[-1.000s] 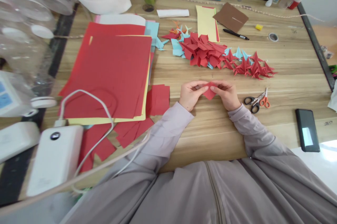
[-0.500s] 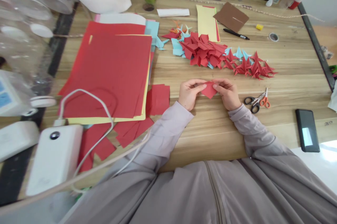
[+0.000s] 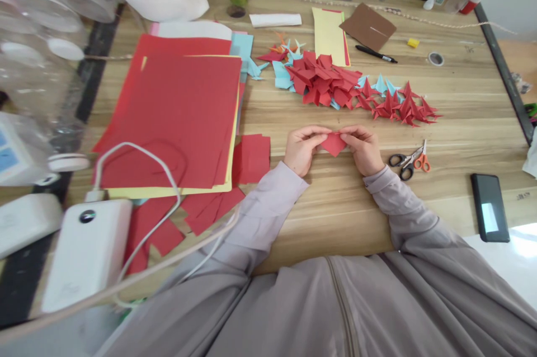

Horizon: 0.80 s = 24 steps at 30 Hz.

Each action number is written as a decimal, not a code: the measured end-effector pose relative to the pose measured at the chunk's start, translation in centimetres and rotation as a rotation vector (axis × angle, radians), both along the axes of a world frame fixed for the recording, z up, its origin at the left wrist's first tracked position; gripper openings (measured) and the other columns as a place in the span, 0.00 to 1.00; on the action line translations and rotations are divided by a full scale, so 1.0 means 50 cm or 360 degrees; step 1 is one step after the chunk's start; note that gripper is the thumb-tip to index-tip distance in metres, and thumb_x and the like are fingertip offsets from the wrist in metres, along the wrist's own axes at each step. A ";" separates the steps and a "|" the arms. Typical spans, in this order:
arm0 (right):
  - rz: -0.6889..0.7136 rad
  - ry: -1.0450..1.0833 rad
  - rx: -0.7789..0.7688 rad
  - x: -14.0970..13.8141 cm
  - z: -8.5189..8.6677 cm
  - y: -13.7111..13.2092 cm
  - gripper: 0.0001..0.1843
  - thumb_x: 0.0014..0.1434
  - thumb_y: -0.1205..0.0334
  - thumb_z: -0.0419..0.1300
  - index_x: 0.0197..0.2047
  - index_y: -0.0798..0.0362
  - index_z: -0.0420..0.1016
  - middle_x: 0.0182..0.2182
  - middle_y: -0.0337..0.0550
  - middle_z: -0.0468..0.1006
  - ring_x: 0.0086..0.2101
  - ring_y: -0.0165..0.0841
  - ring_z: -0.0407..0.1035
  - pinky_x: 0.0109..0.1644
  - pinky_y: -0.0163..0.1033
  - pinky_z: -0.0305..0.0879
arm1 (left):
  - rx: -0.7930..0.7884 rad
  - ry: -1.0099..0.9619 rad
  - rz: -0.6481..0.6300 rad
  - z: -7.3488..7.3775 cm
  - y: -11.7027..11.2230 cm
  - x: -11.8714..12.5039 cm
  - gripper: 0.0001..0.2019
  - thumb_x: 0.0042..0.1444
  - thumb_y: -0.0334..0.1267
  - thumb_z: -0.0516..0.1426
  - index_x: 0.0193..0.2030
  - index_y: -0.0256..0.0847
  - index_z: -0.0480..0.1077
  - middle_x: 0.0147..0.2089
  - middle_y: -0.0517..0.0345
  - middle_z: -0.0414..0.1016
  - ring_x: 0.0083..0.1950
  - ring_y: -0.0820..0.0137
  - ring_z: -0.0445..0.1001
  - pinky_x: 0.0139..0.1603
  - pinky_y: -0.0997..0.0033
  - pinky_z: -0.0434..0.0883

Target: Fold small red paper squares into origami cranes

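A small red piece of folded paper (image 3: 334, 145) is stretched between my two hands, its lower corner pointing toward me. My left hand (image 3: 302, 149) pinches its left side between thumb and fingers. On the right side, my right hand (image 3: 363, 149) pinches it the same way. Parts of the paper's upper edge are hidden by my fingers. Beyond my hands lies a heap of folded red paper pieces (image 3: 323, 80). Several red paper cranes (image 3: 405, 105) sit to its right, with light blue ones (image 3: 384, 85) behind them.
Two pairs of scissors (image 3: 406, 162) lie right of my right hand, and a phone (image 3: 490, 207) farther right. Large red sheets (image 3: 180, 116) are stacked at left, near cut red squares (image 3: 255, 158). A white power bank (image 3: 88, 250) has a cable (image 3: 168, 169). A black pen (image 3: 376, 54) lies at the back.
My thumbs have shifted slightly on the red paper, and its outline looks a little different near the top. Both hands stay in nearly the same place.
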State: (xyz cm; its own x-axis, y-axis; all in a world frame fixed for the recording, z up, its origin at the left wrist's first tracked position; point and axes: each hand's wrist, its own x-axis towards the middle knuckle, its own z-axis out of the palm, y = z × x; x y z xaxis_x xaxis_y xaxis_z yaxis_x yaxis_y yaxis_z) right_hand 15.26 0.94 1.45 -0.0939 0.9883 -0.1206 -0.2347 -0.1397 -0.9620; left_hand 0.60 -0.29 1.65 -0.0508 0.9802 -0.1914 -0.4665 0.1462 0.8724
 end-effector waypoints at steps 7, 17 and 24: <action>-0.0087 0.0177 -0.0063 -0.003 0.003 0.006 0.10 0.41 0.59 0.70 0.29 0.49 0.78 0.27 0.35 0.79 0.28 0.28 0.69 0.34 0.36 0.67 | 0.0138 -0.0048 -0.0201 -0.005 -0.003 -0.006 0.14 0.40 0.30 0.61 0.37 0.41 0.78 0.33 0.58 0.79 0.32 0.69 0.76 0.33 0.65 0.76; -0.0109 0.0194 -0.0103 0.000 -0.001 0.008 0.10 0.40 0.59 0.70 0.29 0.49 0.78 0.28 0.35 0.79 0.29 0.29 0.70 0.34 0.36 0.67 | 0.0311 0.0082 -0.0317 -0.009 -0.006 -0.007 0.21 0.40 0.30 0.63 0.45 0.40 0.75 0.38 0.56 0.79 0.33 0.72 0.75 0.31 0.71 0.75; -0.0090 0.0187 -0.0115 -0.001 0.002 0.007 0.10 0.41 0.59 0.70 0.30 0.49 0.78 0.27 0.35 0.79 0.27 0.29 0.70 0.33 0.37 0.67 | 0.0314 0.0069 -0.0337 -0.011 -0.006 -0.008 0.21 0.40 0.29 0.63 0.45 0.40 0.75 0.36 0.57 0.78 0.33 0.71 0.75 0.31 0.71 0.74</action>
